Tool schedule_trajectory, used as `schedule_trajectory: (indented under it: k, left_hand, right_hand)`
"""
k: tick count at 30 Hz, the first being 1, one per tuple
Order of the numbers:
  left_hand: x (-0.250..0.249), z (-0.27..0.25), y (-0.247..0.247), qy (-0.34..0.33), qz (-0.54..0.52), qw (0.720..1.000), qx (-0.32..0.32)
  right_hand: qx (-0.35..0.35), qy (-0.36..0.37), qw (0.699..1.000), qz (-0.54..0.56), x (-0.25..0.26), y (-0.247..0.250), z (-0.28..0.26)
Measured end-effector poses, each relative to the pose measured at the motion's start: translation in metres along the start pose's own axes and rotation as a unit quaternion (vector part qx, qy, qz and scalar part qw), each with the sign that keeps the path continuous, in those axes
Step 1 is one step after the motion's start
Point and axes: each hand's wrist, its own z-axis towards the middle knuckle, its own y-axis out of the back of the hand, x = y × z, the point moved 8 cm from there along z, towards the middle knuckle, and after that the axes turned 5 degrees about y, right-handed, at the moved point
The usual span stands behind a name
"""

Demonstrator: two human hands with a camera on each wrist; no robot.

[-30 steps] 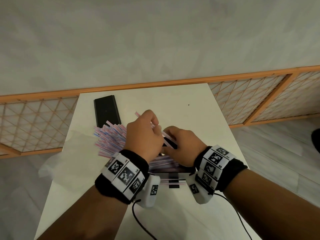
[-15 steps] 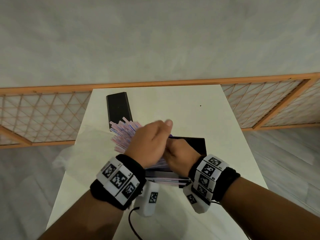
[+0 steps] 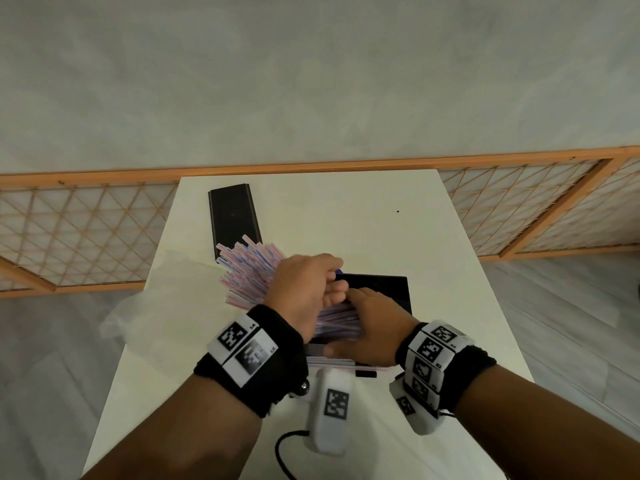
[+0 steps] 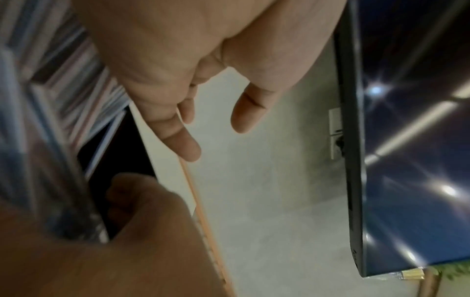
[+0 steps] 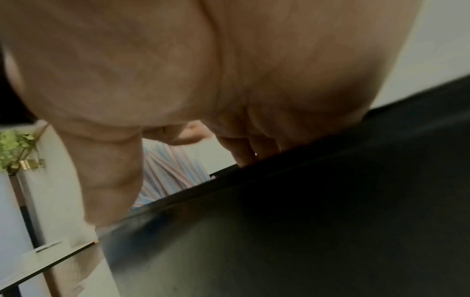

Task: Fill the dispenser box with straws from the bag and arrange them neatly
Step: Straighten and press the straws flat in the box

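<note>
Your left hand (image 3: pixel 304 289) hovers relaxed, fingers loosely spread, over the straws (image 3: pixel 249 271) fanned in the black dispenser box (image 3: pixel 384 287) on the white table (image 3: pixel 346 216). Your right hand (image 3: pixel 375 327) seems to press them flat; its grip is unclear.

Bare table (image 3: pixel 346 216) beyond black lid (image 3: pixel 233 220)

The black dispenser box (image 3: pixel 377 289) sits open on the white table, pink-and-blue striped straws (image 3: pixel 337 322) lying lengthwise inside it. More straws (image 3: pixel 247 271) fan out of the clear plastic bag (image 3: pixel 149 306) just left of the box.
</note>
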Motion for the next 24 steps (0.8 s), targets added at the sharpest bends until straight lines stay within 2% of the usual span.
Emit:
schedule_trajectory:
  k: [3, 8, 11, 19, 24]
  left_hand:
    - [0.020, 0.009, -0.017, 0.067, -0.057, 0.996, 0.011]
    - [0.033, 0.032, -0.025, 0.081, -0.089, 0.992, -0.023]
    - [0.035, 0.039, -0.029, 0.090, -0.093, 0.991, -0.037]
    - [0.036, 0.042, -0.027, 0.055, -0.019, 0.996, -0.072]
    - [0.023, 0.029, -0.021, 0.004, 0.124, 0.990, -0.074]
  right_hand:
    - [0.007, 0.001, 1.000, 0.018, -0.009, 0.008, -0.005]
    - [-0.045, -0.002, 0.997, 0.064, -0.018, 0.044, -0.018]
    - [-0.059, -0.014, 0.997, 0.051, -0.026, 0.055, -0.025]
    - [-0.057, -0.029, 0.997, 0.045, -0.034, 0.059, -0.032]
    - [-0.052, -0.022, 0.997, 0.045, -0.033, 0.057, -0.030]
